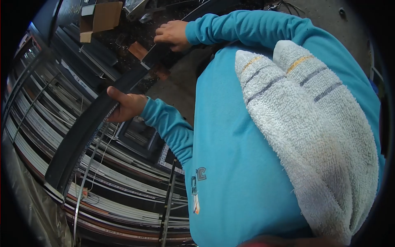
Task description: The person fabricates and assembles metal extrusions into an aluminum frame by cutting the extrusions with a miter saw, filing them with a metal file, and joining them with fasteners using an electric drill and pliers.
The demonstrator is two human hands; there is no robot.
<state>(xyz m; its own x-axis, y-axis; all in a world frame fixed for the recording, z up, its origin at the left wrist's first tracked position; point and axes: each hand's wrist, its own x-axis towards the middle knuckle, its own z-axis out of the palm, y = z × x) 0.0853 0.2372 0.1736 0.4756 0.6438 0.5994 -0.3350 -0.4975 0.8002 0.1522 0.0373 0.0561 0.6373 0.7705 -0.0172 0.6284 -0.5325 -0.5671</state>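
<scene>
A long dark profile bar (82, 133) runs diagonally from the lower left up toward the top middle. My left hand (125, 107) is closed around its near edge, thumb raised on top and fingers tucked beneath. Further up, my right hand (173, 35) lies over the dark bar with its fingers bent down on it. Between the two hands, a thin light line crosses the bar. A reddish-brown block (138, 50) lies beside the bar near my right hand.
Racks of long stacked profiles (119, 181) fill the lower left, with thin metal uprights in front. An open cardboard box (106, 17) stands on the dark work surface at the top. Plastic sheeting (37, 206) hangs at lower left. A towel (304, 123) hangs over my blue shirt.
</scene>
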